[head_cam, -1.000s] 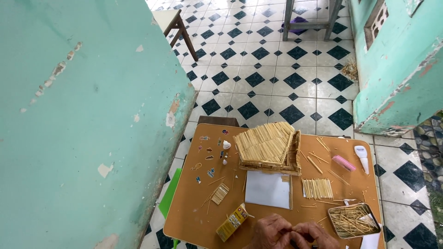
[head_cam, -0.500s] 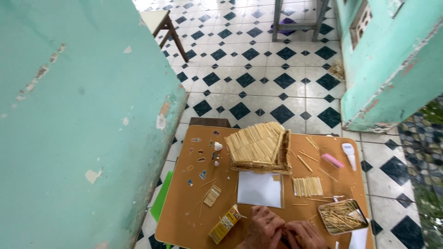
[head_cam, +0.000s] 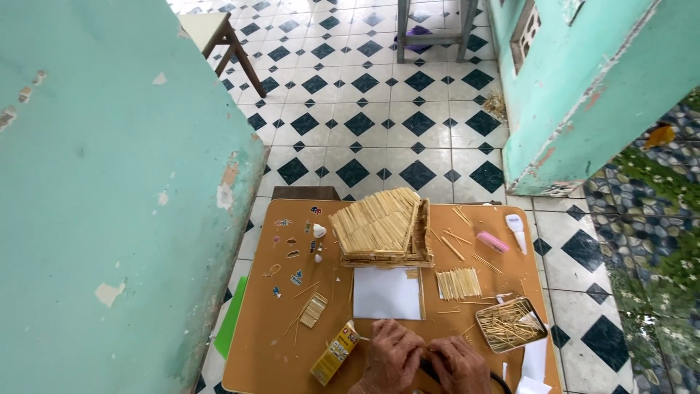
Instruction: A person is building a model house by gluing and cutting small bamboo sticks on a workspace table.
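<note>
My left hand (head_cam: 391,359) and my right hand (head_cam: 458,366) meet at the near edge of a small brown table (head_cam: 277,328), fingers curled together over something small and dark that I cannot make out. Just beyond them lies a white sheet of paper (head_cam: 387,293). Behind the paper stands a little house model of thin wooden sticks (head_cam: 380,226). A row of cut sticks (head_cam: 459,283) lies to the right of the paper, and a metal tray of sticks (head_cam: 510,324) sits close to my right hand. A yellow box (head_cam: 335,352) lies left of my left hand.
A pink cutter (head_cam: 493,241) and a white glue bottle (head_cam: 517,231) lie at the table's far right. Small stickers dot the left side. A teal wall (head_cam: 109,204) stands close on the left, another teal wall (head_cam: 583,87) at right. Tiled floor, a wooden stool (head_cam: 215,33) beyond.
The view has tilted down slightly, so the table and my hands sit higher in frame. My hands stay together at the near table edge.
</note>
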